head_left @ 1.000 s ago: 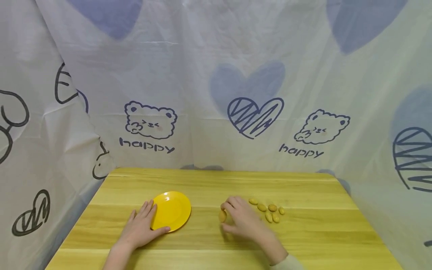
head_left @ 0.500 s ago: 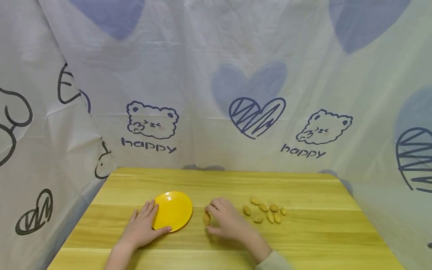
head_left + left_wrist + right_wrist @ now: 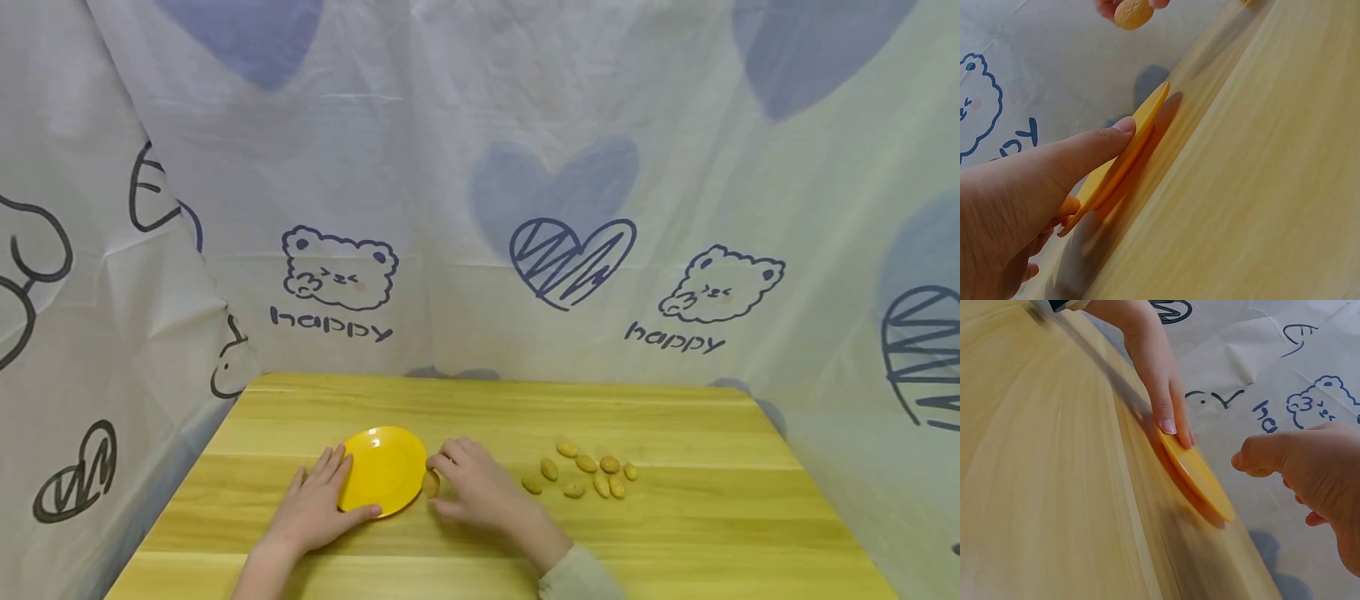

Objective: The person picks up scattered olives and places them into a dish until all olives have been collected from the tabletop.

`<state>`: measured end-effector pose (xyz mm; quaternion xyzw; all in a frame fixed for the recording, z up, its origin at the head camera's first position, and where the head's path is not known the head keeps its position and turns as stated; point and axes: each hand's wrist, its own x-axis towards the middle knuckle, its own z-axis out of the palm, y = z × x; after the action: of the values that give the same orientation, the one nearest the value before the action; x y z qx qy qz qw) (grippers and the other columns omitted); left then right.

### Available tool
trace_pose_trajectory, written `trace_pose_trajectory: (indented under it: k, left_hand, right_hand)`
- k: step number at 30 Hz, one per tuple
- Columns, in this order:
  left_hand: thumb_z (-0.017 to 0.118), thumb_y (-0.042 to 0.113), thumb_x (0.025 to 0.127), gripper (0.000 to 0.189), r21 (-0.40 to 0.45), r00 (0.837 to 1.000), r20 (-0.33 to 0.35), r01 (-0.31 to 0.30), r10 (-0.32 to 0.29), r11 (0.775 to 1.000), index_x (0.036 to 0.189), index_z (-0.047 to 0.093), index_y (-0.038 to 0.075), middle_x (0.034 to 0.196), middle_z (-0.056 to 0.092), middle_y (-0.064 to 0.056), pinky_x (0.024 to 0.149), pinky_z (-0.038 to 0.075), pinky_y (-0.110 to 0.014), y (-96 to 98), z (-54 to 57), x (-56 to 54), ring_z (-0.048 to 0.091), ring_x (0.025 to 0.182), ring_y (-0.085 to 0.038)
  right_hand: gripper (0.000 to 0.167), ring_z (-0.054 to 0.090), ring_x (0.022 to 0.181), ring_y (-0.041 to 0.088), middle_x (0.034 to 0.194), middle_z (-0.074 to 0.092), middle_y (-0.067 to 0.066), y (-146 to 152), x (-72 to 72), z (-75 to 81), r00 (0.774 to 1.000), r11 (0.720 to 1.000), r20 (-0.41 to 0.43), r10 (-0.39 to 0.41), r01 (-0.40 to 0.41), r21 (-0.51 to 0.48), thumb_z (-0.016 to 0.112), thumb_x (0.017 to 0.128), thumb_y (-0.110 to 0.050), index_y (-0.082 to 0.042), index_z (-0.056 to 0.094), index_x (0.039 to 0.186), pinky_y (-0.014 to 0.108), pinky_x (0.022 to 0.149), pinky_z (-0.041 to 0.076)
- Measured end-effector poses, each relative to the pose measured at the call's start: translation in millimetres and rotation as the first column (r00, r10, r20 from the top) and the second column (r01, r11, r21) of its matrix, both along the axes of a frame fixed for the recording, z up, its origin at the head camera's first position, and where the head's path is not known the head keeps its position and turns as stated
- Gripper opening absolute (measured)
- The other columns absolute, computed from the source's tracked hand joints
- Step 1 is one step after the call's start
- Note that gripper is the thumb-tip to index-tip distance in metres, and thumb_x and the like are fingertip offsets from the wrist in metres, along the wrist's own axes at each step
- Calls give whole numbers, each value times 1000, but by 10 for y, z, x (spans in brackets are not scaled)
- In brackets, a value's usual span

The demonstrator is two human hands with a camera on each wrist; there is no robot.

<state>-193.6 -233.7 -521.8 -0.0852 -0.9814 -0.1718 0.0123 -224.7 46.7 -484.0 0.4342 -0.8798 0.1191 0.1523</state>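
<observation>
My left hand [image 3: 311, 504] rests at the left side of a round yellow plate [image 3: 384, 475], fingers straight over its rim and thumb on the near edge. In the left wrist view, the left thumb [image 3: 1107, 140] presses flat on the plate's upper face. My right hand [image 3: 480, 487] pinches a tan, wrinkled walnut [image 3: 431, 483] between thumb and fingers, right at the plate's right rim in the head view. From the left wrist, the walnut [image 3: 1134, 14] hangs above the table. In the right wrist view it is hidden behind my right hand [image 3: 1310, 465].
Several oval, yellow-brown nuts [image 3: 586, 463] lie scattered right of my right hand on the wooden table [image 3: 712, 533]. White cloth [image 3: 450, 167] with printed hearts and bears hangs behind the table and along its sides.
My right hand has carried the walnut left from mid-table to the plate's right rim. More loose nuts show where the hand and forearm covered them. My left hand and the plate stay in place.
</observation>
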Motion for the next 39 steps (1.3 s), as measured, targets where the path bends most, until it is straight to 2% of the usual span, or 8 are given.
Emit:
trace_pose_trajectory:
  k: [8,14,21,28,39]
  left_hand:
    - [52,79,79,107,-5,1000,21,-3,3,1000,147,38,-3,158,27,-23,115,16,-69,-16,-14,16,22,148,-42]
    - [52,79,79,107,-4,1000,19,-4,4,1000,147,38,-2,158,28,-22,114,16,-70,-10,-18,12,22,148,-42]
    - [52,79,79,107,-9,1000,3,-4,4,1000,147,38,-3,158,29,-22,114,17,-70,-5,-26,-3,24,147,-41]
    - [53,78,80,106,-3,1000,-20,-4,4,1000,146,39,-4,158,29,-22,114,18,-70,-2,-25,-5,24,147,-41]
    - [53,78,80,106,-4,1000,-12,0,0,1000,146,39,-4,157,30,-22,113,19,-71,-3,-10,-1,25,147,-41]
  right_hand:
    - [38,51,93,11,99,55,-6,-190,-53,-44,999,999,-53,10,-13,-52,76,81,-37,-18,63,112,26,85,46]
    - [39,51,95,11,100,55,-5,-317,-105,-41,998,1000,-52,-22,21,-14,74,83,-39,-18,63,114,27,89,46]
    - [36,50,96,12,100,53,-5,-459,-169,-10,999,999,-9,-47,47,6,72,85,-38,-19,62,113,28,90,46]
    - [36,50,95,12,100,54,-5,-586,-239,-32,999,998,-35,-37,39,44,72,86,-39,-18,62,114,26,88,45]
    - [37,50,96,12,102,55,-4,-798,-354,-99,998,995,-43,-50,54,89,70,87,-42,-20,62,115,26,89,46]
